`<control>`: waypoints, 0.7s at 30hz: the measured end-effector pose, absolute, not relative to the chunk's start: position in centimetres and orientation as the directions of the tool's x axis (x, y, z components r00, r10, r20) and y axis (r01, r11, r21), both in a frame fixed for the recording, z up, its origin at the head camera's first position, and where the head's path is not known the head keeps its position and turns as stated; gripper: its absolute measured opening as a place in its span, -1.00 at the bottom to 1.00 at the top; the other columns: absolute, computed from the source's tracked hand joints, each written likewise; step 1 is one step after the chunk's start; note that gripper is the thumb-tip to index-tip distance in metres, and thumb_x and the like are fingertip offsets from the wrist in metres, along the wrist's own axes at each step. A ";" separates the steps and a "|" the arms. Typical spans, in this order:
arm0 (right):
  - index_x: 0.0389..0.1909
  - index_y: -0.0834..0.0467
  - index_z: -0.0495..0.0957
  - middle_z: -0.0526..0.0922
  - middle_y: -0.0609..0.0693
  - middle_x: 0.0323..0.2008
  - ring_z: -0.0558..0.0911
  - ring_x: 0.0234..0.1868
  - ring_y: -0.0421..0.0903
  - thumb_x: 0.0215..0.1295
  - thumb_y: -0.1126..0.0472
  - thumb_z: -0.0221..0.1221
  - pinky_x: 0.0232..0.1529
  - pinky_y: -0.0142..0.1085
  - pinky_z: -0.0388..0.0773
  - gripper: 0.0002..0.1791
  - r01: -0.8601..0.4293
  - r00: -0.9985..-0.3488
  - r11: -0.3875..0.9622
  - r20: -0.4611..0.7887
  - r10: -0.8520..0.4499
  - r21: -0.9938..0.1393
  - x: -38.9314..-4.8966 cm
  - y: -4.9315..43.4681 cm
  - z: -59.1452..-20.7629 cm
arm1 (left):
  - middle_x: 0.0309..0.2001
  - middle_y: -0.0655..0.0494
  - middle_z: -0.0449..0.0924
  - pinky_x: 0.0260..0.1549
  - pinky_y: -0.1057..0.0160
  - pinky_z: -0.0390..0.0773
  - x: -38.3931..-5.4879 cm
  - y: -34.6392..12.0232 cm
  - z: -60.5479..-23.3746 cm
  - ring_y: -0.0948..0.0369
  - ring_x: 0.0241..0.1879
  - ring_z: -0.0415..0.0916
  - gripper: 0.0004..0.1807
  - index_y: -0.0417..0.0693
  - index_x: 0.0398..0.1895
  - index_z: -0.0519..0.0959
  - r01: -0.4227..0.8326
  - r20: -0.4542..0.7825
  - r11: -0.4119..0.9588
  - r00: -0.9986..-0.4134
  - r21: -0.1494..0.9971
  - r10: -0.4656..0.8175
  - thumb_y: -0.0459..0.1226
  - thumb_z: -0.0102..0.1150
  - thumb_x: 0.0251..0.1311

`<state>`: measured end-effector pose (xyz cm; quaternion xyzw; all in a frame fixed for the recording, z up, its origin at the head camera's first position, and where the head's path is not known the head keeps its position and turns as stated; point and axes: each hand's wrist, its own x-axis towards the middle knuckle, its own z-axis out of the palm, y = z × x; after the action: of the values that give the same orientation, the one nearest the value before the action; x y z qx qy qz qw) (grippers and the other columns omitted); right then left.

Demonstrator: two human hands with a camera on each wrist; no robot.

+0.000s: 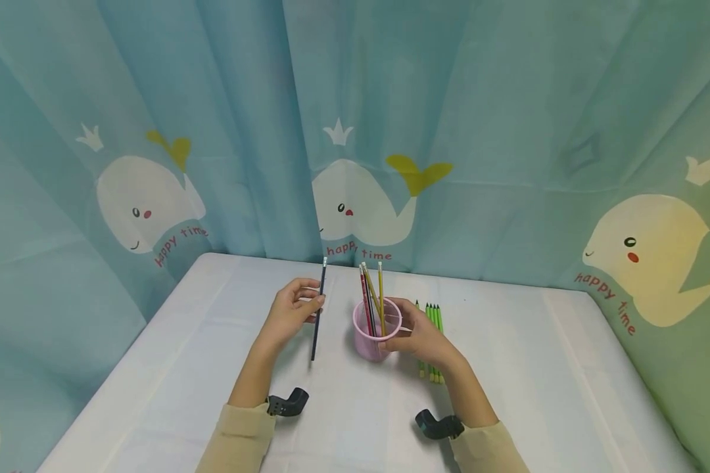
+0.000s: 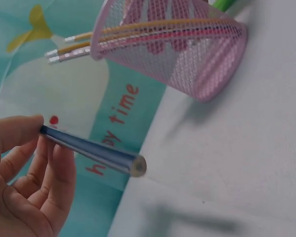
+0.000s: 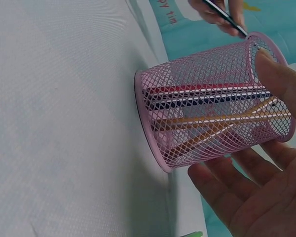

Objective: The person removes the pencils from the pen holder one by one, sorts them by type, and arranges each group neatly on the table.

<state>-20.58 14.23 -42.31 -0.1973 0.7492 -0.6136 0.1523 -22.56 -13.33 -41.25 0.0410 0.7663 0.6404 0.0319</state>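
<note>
Pinching a dark pencil [image 1: 316,335] in the left hand [image 1: 292,309] now, over the table [image 1: 526,368], short of the far edge! Gripping the pink cup [image 1: 367,347] with the right hand [image 1: 420,335], roughly midway between the side edges, yellow and red pencils [image 1: 381,282] inside. Spotting green pencils [image 1: 436,316] too, toward the right edge.

A white-topped table [image 1: 526,355] with rounded far corners stands before a blue-green fabric curtain [image 1: 509,98], which hangs in soft vertical folds behind it and continues past its left and right sides. Printed white cartoon whales [image 1: 361,197] with pale crowns [image 1: 338,135] and mustard tails [image 1: 417,177] show beyond the table's far edge and both far corners, with red "happy time" lettering [image 1: 340,249]. The lighting is soft; right of the table the curtain looks greener.
</note>
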 end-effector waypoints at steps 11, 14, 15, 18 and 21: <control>0.30 0.19 0.16 0.31 0.22 0.21 0.35 0.19 0.19 -0.08 0.39 0.36 0.05 -0.15 0.46 -0.13 -0.091 -0.880 0.158 0.005 -0.476 -0.983 -20.5 14.2 -42.3 | -0.14 -0.09 0.51 -0.41 0.19 0.61 -23.8 -13.6 -44.3 0.12 -0.33 0.54 -0.62 -0.09 0.03 0.43 -0.022 -0.044 0.258 -0.996 0.966 0.081 -0.41 0.15 0.10; 0.29 0.19 0.17 0.32 0.20 0.21 0.36 0.19 0.18 -0.08 0.37 0.36 0.06 -0.13 0.46 -0.13 -0.094 -0.882 0.171 0.002 -0.472 -0.981 -20.5 14.3 -42.3 | -0.14 -0.12 0.51 -0.45 0.19 0.61 -24.0 -13.6 -45.0 0.12 -0.35 0.56 -0.61 -0.11 0.03 0.44 -0.027 -0.049 0.275 -0.996 0.961 0.074 -0.42 0.17 0.08; 0.29 0.19 0.17 0.32 0.19 0.21 0.36 0.19 0.18 -0.08 0.38 0.36 0.05 -0.13 0.46 -0.13 -0.093 -0.882 0.170 0.002 -0.471 -0.981 -20.5 14.3 -42.3 | -0.14 -0.11 0.52 -0.46 0.19 0.61 -24.0 -13.6 -45.2 0.12 -0.35 0.56 -0.60 -0.10 0.03 0.45 -0.028 -0.048 0.289 -0.997 0.957 0.064 -0.41 0.19 0.08; 0.30 0.19 0.16 0.33 0.20 0.21 0.36 0.19 0.19 -0.08 0.38 0.36 0.07 -0.10 0.44 -0.13 -0.094 -0.881 0.165 0.005 -0.472 -0.982 -20.6 14.3 -42.4 | -0.16 -0.07 0.53 -0.49 0.21 0.60 -24.2 -13.5 -45.9 0.14 -0.37 0.58 -0.62 -0.07 0.01 0.47 -0.022 -0.039 0.342 -0.998 0.939 0.043 -0.40 0.20 0.07; 0.30 0.19 0.16 0.32 0.20 0.21 0.36 0.19 0.18 -0.10 0.39 0.37 0.09 -0.05 0.42 -0.12 -0.096 -0.880 0.158 0.010 -0.475 -0.983 -20.6 14.2 -42.5 | -0.19 -0.01 0.56 -0.48 0.24 0.60 -24.1 -13.4 -46.2 0.16 -0.38 0.58 -0.65 -0.04 -0.04 0.50 -0.020 -0.030 0.399 -0.999 0.917 0.018 -0.38 0.22 0.07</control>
<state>-20.65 14.17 -42.47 -0.1917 0.7453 -0.6201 0.1526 -24.11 -13.39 -46.23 -0.0008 0.8363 0.5480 0.0174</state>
